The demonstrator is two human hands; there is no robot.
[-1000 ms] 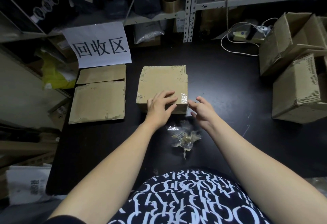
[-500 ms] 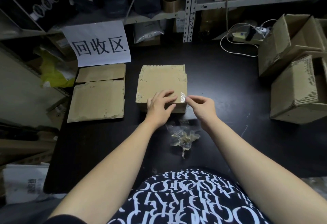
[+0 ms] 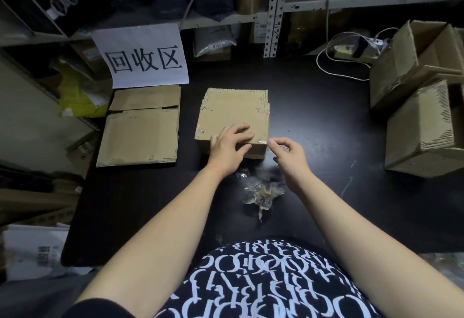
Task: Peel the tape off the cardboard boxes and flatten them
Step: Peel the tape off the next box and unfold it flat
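On the black table (image 3: 313, 116) sits the taped cardboard box (image 3: 231, 109), mid-table. The left hand (image 3: 227, 146) presses its near edge, fingers spread flat; the right hand (image 3: 288, 157) pinches the clear tape (image 3: 261, 141) at its corner (strip barely discernible).

A storeroom: metal shelving (image 3: 274, 11), stacked cardboard boxes (image 3: 421, 126), recycling sign (image 3: 143, 59).

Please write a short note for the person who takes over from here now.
Left grip: flat on the box, pressing it down.
Right grip: pinches tape at the box's near right corner.
Done: flattened cardboard lies at left; a wad of peeled tape lies before the box.
Left to do: peel this tape, flatten the box, then the boxes at right.
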